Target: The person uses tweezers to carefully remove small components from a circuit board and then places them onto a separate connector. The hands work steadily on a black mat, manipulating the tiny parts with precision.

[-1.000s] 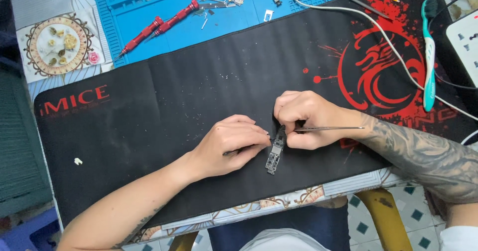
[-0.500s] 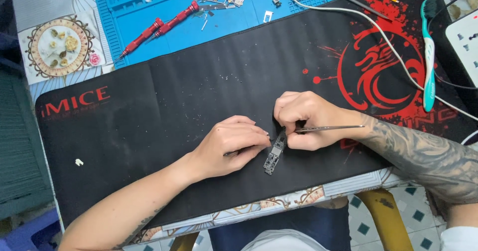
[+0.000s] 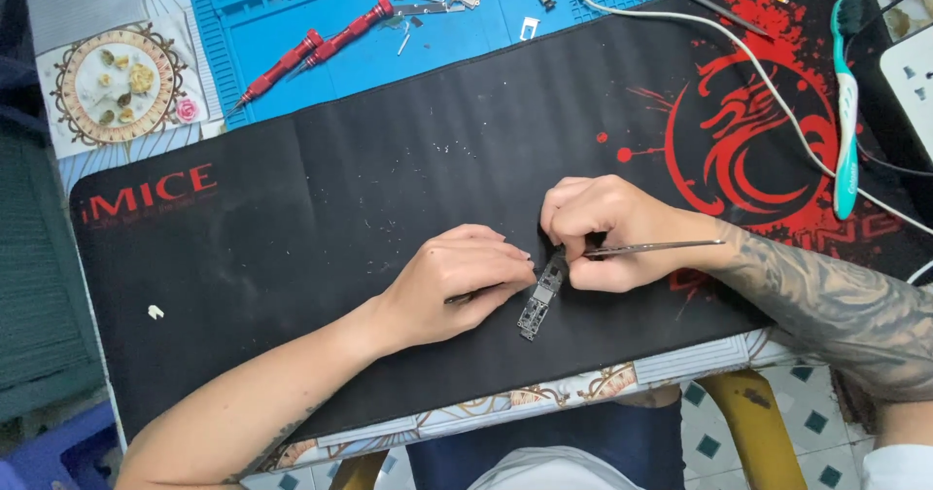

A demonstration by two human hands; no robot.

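Observation:
A small narrow circuit board [image 3: 539, 300] lies on the black desk mat [image 3: 321, 227] near its front edge. My left hand [image 3: 457, 281] rests on the mat with its fingertips pinching the board's left side. My right hand [image 3: 607, 229] grips metal tweezers [image 3: 656, 248], whose handle points right while the tip meets the board's upper end under my fingers. The tweezers' tip is hidden by my fingers.
Behind the black mat lies a blue repair mat [image 3: 389, 23] with two red screwdrivers [image 3: 311, 48], small parts and boards. A teal toothbrush [image 3: 847, 101] and a white cable [image 3: 777, 91] lie at the right, by a white power strip [image 3: 912, 82]. A tiny white fragment [image 3: 155, 311] sits at left.
Both hands and the board stay in place; only slight finger shifts at the board's upper end.

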